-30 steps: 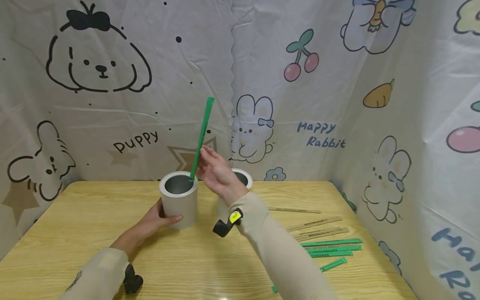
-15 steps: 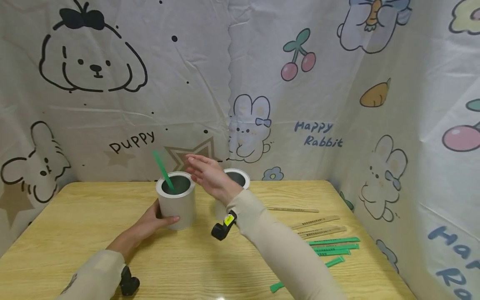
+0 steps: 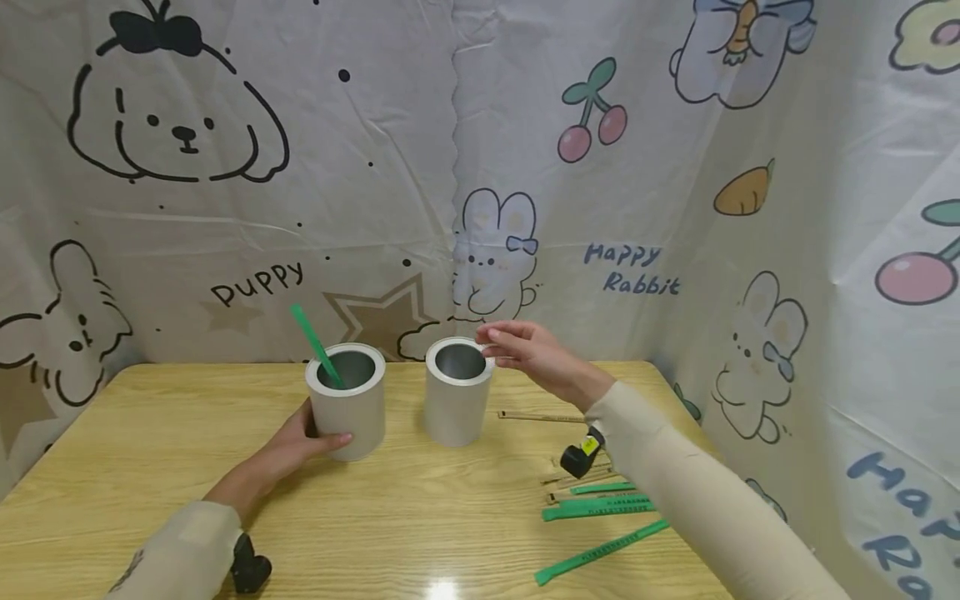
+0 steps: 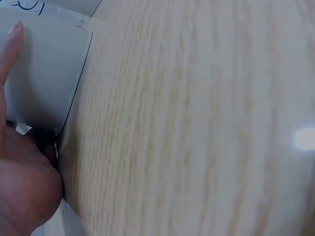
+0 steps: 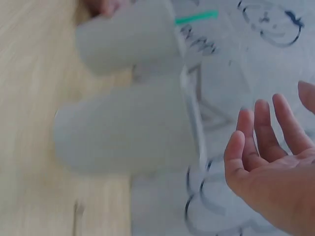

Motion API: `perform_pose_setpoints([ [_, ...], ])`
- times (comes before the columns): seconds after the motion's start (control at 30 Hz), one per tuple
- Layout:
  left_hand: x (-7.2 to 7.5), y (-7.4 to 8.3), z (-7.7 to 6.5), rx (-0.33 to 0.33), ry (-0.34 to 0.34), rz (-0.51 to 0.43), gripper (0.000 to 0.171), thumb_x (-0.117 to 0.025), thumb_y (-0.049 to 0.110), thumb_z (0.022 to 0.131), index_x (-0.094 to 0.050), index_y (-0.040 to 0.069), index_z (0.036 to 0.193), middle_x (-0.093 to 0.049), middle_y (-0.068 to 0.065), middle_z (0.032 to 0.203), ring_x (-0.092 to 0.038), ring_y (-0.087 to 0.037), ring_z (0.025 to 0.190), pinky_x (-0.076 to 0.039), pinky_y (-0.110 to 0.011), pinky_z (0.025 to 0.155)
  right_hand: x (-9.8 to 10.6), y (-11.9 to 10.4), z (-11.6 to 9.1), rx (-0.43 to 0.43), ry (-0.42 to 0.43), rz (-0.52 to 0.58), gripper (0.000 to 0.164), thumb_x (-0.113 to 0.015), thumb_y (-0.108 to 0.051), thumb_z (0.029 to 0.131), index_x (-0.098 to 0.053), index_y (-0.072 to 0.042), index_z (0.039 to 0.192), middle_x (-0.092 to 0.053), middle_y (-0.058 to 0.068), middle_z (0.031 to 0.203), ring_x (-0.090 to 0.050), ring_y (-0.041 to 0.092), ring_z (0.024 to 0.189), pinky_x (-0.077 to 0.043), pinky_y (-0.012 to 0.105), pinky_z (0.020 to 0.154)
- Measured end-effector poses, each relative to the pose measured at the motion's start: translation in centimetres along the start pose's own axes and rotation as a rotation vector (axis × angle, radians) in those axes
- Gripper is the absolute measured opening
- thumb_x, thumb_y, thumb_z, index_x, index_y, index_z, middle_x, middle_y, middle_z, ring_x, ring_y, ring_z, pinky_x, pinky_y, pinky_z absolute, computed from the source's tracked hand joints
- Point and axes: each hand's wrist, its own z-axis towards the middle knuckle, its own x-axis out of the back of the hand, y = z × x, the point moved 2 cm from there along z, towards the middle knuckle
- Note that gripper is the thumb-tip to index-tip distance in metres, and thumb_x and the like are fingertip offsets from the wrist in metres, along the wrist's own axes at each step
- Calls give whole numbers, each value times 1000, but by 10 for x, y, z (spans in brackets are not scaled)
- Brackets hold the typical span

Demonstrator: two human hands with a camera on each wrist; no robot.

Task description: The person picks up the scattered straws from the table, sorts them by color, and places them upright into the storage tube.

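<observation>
My left hand [image 3: 279, 457] grips the left white canister [image 3: 354, 425], thumb across its front and fingers out of sight behind it. In the left wrist view the thumb [image 4: 11, 49] lies along the canister's wall. A narrow green stick packet [image 3: 313, 340] leans inside that canister, its upper part sticking out over the rim. A second white canister [image 3: 454, 412] stands upright to the right, its dark inside showing. My right hand [image 3: 536, 357] hovers by that canister's right rim, holding nothing. Its fingers [image 5: 266, 130] are spread and loosely bent in the right wrist view.
On the wooden table [image 3: 420, 525], several green stick packets [image 3: 600, 552] and brown paper ones [image 3: 540, 417] lie at the right, partly covered by my right sleeve [image 3: 697, 475]. A printed curtain [image 3: 375, 208] hangs behind the table and along its right side.
The green stick packet has left my right hand and now leans in the left canister. My right hand has moved right, uncovering the second canister. The left hand stays on its canister.
</observation>
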Motion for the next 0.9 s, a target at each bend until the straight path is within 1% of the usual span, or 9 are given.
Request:
perform_pose_setpoints([
  [0.03, 0, 0, 0, 3, 2, 4, 110, -74, 36, 93, 7, 8, 162, -7, -27, 168, -11, -50, 154, -16, -67, 123, 8, 6, -4, -7, 3, -34, 43, -47, -20, 108, -50, 5, 143, -51, 23, 148, -61, 19, 117, -50, 30, 101],
  [0.1, 0, 1, -1, 3, 2, 4, 110, -74, 36, 93, 7, 9, 162, -7, -27, 168, -11, -50, 154, -16, -67, 123, 23, 18, -13, -18, 7, -87, 44, -47, -22, 108, -50, 4, 143, -51, 22, 148, -62, 16, 115, -51, 27, 99],
  [0.17, 0, 1, -1, 0, 0, 3, 110, -73, 35, 93, 7, 8, 162, -7, -27, 168, -11, -50, 154, -16, -67, 123, 37, 30, -22, -28, 2, -139, 43, -49, -24, 108, -52, 1, 143, -53, 19, 148, -60, 18, 118, -49, 35, 107],
  [0.27, 0, 2, -2, -4, -2, 1, 109, -73, 34, 93, 7, 8, 162, -7, -27, 168, -11, -50, 154, -16, -67, 123, 56, 48, -35, -44, -8, -193, 44, -52, -27, 107, -54, -2, 142, -52, 18, 148, -57, 29, 128, -40, 50, 118],
  [0.33, -1, 2, -2, -6, -2, 1, 109, -73, 34, 93, 7, 8, 162, -7, -27, 168, -12, -50, 154, -16, -67, 123, 69, 60, -43, -50, -15, -223, 46, -54, -28, 106, -54, -2, 143, -50, 21, 150, -53, 34, 133, -34, 57, 120],
  [0.4, -1, 2, -2, -4, -1, -2, 109, -73, 34, 93, 7, 8, 162, -8, -27, 168, -12, -50, 154, -16, -66, 123, 80, 72, -51, -61, -21, -253, 48, -56, -30, 105, -52, -2, 144, -48, 22, 152, -50, 38, 135, -32, 59, 120],
  [0.53, 0, 2, -2, 4, 2, -4, 109, -74, 35, 93, 6, 7, 162, -8, -27, 168, -11, -49, 154, -15, -66, 124, 101, 92, -69, -96, -36, -341, 50, -57, -32, 104, -51, -4, 145, -47, 22, 154, -50, 38, 138, -33, 62, 119],
  [0.67, 0, 2, -2, 14, 5, 5, 110, -74, 36, 92, 6, 7, 162, -8, -27, 168, -12, -50, 154, -16, -66, 123, 117, 112, -87, -131, -42, -397, 52, -58, -34, 103, -52, -2, 144, -51, 20, 151, -52, 37, 137, -35, 62, 117],
  [0.9, 1, 1, -1, 19, 0, 12, 110, -74, 37, 92, 6, 8, 163, -8, -27, 168, -13, -50, 154, -17, -67, 123, 139, 140, -120, -146, -81, -408, 47, -60, -24, 103, -55, 5, 139, -55, 27, 145, -58, 39, 129, -49, 55, 106],
])
